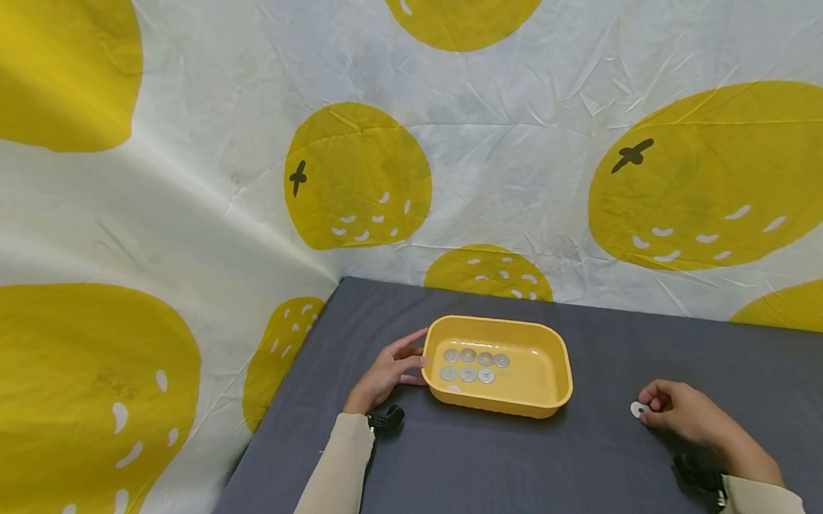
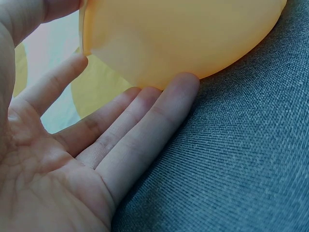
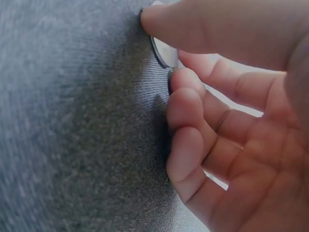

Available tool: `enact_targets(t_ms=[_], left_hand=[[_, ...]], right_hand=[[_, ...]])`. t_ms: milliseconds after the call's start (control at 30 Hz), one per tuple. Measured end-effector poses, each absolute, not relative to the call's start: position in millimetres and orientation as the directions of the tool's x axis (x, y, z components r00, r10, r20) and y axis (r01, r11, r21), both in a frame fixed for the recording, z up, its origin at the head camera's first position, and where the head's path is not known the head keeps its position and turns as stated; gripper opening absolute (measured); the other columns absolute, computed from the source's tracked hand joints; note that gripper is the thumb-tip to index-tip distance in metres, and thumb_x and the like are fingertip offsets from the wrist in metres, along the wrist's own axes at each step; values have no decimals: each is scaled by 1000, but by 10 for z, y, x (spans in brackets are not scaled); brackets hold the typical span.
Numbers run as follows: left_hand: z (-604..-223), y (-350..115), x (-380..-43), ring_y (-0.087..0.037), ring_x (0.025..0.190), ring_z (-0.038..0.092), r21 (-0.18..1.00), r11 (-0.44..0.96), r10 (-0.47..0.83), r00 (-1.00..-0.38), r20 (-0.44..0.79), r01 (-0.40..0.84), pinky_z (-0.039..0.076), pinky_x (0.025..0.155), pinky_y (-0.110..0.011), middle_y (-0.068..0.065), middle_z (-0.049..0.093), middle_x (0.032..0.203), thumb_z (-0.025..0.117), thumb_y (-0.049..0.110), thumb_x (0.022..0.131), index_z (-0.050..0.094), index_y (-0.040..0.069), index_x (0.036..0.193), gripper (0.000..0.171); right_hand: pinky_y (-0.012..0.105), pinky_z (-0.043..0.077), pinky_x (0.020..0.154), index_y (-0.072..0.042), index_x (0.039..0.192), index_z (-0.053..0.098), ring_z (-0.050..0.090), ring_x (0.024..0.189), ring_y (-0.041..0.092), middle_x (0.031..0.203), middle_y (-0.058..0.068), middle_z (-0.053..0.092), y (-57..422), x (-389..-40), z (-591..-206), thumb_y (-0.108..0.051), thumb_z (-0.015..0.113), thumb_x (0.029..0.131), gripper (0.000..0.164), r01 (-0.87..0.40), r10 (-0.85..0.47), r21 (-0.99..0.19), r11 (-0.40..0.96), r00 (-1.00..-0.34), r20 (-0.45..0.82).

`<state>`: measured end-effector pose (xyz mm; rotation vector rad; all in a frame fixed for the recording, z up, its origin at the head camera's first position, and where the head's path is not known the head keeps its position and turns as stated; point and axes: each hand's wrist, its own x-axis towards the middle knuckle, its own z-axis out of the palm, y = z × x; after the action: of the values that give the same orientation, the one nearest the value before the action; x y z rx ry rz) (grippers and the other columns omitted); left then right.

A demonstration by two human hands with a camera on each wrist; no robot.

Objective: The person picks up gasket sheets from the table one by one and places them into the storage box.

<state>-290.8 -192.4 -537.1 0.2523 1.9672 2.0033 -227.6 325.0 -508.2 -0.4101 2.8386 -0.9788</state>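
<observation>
A yellow rectangular tray (image 1: 551, 370) stands on the dark grey cloth. Inside it several flat metal washers (image 1: 485, 358) lie in two rows toward the left. My left hand (image 1: 387, 372) rests against the tray's left side. In the left wrist view its fingers (image 2: 145, 130) are mostly straight and touch the outer wall. Off to the right of the tray, my right hand (image 1: 690, 413) pinches one washer (image 1: 639, 409) between thumb and fingers, close to the cloth. The right wrist view shows that washer (image 3: 165, 50) tilted on edge, partly hidden by the thumb.
The dark grey cloth (image 1: 498, 475) covers the table. Behind it and on the left hangs a white sheet (image 1: 511, 185) printed with yellow fruit. Dark wrist devices sit below both hands.
</observation>
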Motion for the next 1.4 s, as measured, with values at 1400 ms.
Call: enact_targets(t_ms=[1400], left_hand=[[-5369,-1931,-2891,-26,115,68,996,22,357,-930,-93,-91,64,87,-46,-19,57,142,69,16,98,48,34,153,62]], right_hand=[[23,54,60,8,121,66,64,69,4,83,5,76,3109,-2252,-4962,-3,70,94,30,-237,-272,-746,622,-959,78]])
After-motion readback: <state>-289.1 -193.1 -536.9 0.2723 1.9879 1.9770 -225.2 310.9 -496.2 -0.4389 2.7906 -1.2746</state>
